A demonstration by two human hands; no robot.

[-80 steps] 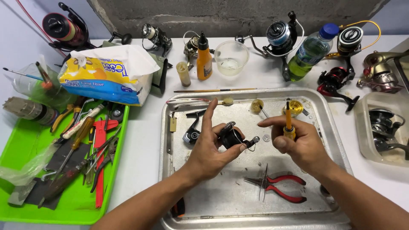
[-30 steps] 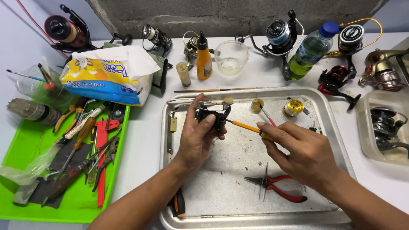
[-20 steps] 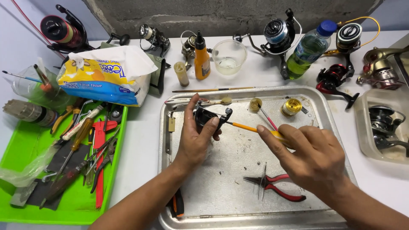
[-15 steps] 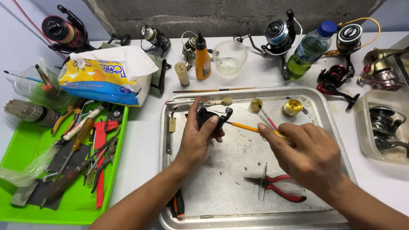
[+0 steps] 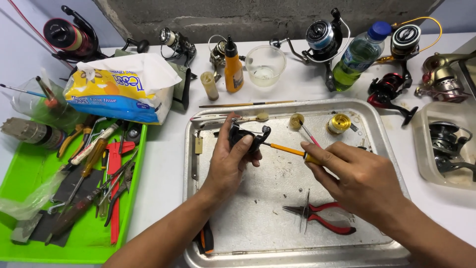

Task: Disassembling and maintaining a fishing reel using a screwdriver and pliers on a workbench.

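Note:
My left hand (image 5: pixel 229 161) grips a small black reel body (image 5: pixel 246 136) over the upper left of a metal tray (image 5: pixel 377 139). My right hand (image 5: pixel 359 178) holds a screwdriver with a yellow handle (image 5: pixel 290 150), its tip pressed into the reel body from the right. Red-handled pliers (image 5: pixel 325 218) lie on the tray just below my right hand. A gold spool (image 5: pixel 339 122) and a small yellow-capped part (image 5: pixel 296 120) rest near the tray's far edge.
A green tray of hand tools (image 5: pixel 74 178) sits at the left, behind it a tissue pack (image 5: pixel 116 89). Several fishing reels (image 5: pixel 322 37), an orange oil bottle (image 5: pixel 233 69), a clear cup (image 5: pixel 265 64), a green bottle (image 5: pixel 359 54) and a clear box (image 5: pixel 446 149) line the back and right.
The reel body moved up toward the tray's far left in my left hand. My right hand took up the yellow screwdriver and set its tip against the reel, holding steady since.

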